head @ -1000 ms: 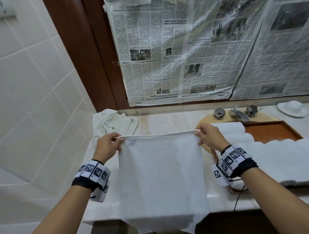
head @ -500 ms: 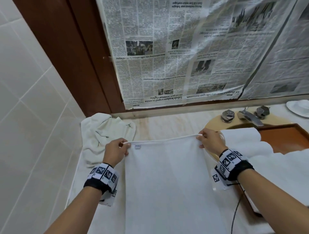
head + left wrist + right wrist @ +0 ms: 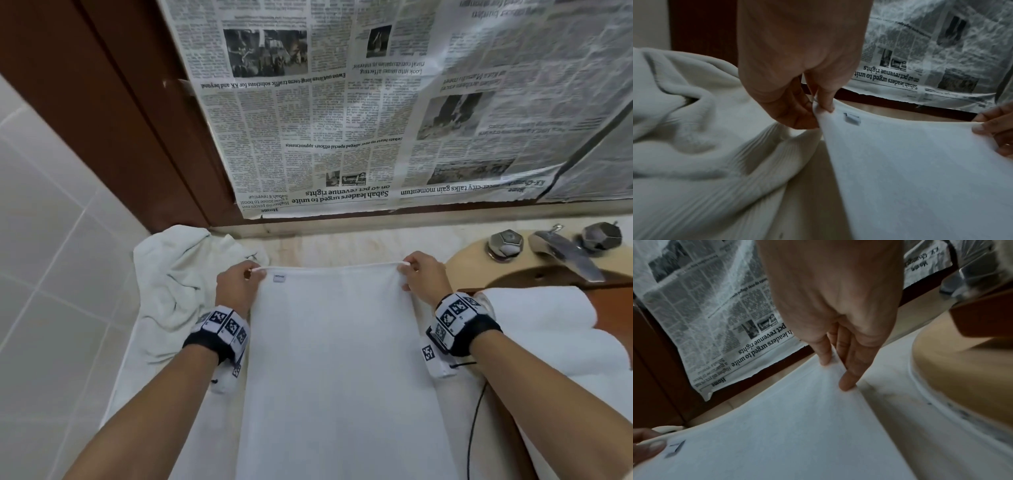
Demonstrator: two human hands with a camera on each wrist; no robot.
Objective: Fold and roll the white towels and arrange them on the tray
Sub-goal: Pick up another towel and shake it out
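A white towel (image 3: 335, 359) lies stretched lengthwise on the counter, with a small label near its far left corner. My left hand (image 3: 248, 275) pinches the far left corner (image 3: 821, 108) between thumb and fingers. My right hand (image 3: 407, 270) pinches the far right corner (image 3: 835, 360) the same way. The far edge runs taut between both hands. More white towels (image 3: 548, 329) lie over the brown tray (image 3: 613, 308) to the right. A crumpled off-white towel (image 3: 178, 281) sits at the left by the tiled wall.
A chrome tap (image 3: 561, 253) with two knobs stands over the beige sink rim (image 3: 469, 270) at the right. Newspaper (image 3: 376, 120) covers the pane behind the counter. A tiled wall (image 3: 51, 274) closes the left side. A black cable (image 3: 474, 421) hangs from my right wrist.
Both hands have carried the towel's far edge forward and down toward the counter. The towel has gone from hanging over the front edge to lying stretched along the counter.
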